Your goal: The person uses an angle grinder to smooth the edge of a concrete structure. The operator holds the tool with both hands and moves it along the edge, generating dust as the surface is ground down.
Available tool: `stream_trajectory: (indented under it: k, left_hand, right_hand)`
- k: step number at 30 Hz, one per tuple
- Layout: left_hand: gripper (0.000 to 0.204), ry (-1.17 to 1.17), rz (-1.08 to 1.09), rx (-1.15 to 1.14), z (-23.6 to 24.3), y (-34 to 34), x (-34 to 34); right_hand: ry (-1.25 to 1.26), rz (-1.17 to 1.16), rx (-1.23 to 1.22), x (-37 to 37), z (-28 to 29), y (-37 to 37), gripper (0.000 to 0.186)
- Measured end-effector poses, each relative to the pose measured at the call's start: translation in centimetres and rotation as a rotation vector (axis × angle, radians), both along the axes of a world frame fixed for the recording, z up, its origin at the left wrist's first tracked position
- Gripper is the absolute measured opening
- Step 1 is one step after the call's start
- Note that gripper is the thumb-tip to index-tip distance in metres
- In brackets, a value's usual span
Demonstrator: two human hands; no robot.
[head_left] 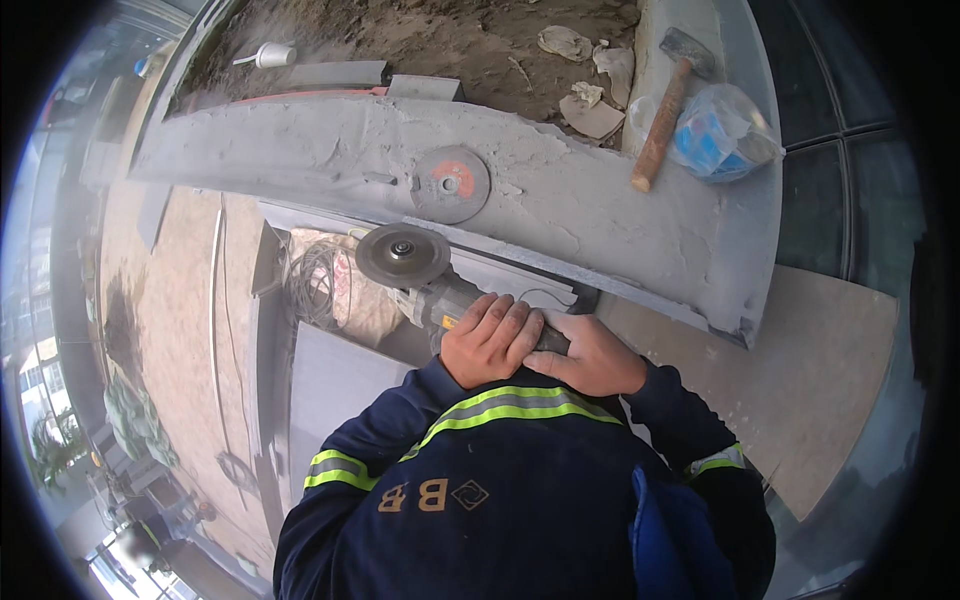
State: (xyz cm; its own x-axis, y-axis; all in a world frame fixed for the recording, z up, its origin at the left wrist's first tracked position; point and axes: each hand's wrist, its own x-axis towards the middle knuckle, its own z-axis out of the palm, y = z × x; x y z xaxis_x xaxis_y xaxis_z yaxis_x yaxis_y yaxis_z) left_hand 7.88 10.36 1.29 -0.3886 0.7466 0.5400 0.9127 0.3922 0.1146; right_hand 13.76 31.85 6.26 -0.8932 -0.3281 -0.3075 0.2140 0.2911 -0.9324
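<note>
Both my hands grip an angle grinder [455,305] held close to my body. My left hand [490,340] is wrapped over its grey body, and my right hand [590,352] closes round the rear end. The grinder's round cutting disc [403,254] faces up, just in front of the ledge's near edge. A loose worn cutting disc [450,185] with a reddish centre lies flat on the dusty grey stone ledge [330,150]. Whether the grinder's disc is spinning cannot be told.
A hammer [664,130] with a wooden handle and a clear plastic bag [722,135] with blue contents lie on the ledge's right. Behind is a soil bed [470,50] with a white cup [275,55]. Coiled cable [315,280] and stone slabs [335,375] are at left.
</note>
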Motion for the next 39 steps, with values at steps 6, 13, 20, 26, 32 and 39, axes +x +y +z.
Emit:
stream_trajectory:
  k: [6, 13, 20, 26, 32, 39]
  left_hand:
    - [0.040, -0.031, 0.010, -0.001, -1.7, -1.5, -3.4]
    - [0.040, 0.066, -0.037, 0.014, -0.5, -0.3, -1.4]
    - [0.041, 0.030, -0.018, 0.029, -1.3, -0.7, -2.6]
    - [0.040, 0.006, -0.027, 0.021, -1.4, -1.1, -3.7]
    - [0.041, 0.054, -0.054, -0.004, 0.2, 0.3, -0.4]
    - [0.042, -0.011, -0.026, 0.000, -1.6, -1.1, -3.9]
  right_hand:
    - [0.129, -0.034, 0.015, -2.9, -3.4, -2.0, 0.057]
    - [0.068, -0.058, 0.022, -0.5, -0.4, -0.9, 0.058]
    - [0.154, -0.051, 0.025, -1.7, -1.9, -1.4, 0.058]
    - [0.097, -0.016, 0.051, -3.0, -2.4, -1.7, 0.061]
    - [0.042, -0.052, -0.040, 0.5, 0.1, -0.1, 0.061]
    - [0.096, -0.029, 0.068, -2.7, -2.7, -1.4, 0.051]
